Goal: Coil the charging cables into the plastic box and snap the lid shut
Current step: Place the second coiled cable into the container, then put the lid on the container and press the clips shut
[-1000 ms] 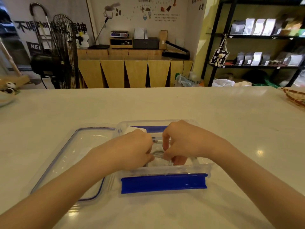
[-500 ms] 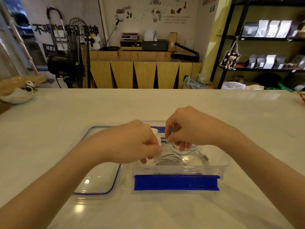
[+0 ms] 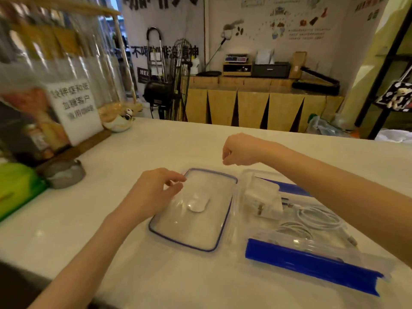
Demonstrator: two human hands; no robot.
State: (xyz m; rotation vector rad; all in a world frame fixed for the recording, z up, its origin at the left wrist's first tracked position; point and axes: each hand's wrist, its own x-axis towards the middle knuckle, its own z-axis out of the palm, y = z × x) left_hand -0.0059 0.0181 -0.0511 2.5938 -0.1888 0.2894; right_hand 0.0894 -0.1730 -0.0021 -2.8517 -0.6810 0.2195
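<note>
The lid (image 3: 191, 210) and box (image 3: 243, 181) are clear, glossy plastic, the box's clasps (image 3: 312, 264) opaque blue. The white cables (image 3: 316, 217) look smooth. The pale worktop (image 3: 156, 148) is polished, mirroring lamps.

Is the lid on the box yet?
No, the clear lid lies flat on the table left of the open box, with the left hand reaching over it.

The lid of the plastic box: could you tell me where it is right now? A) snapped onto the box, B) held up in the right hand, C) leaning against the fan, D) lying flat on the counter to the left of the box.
D: the lid lies flat on the counter left of the open box, with the left hand at its edge.
</note>
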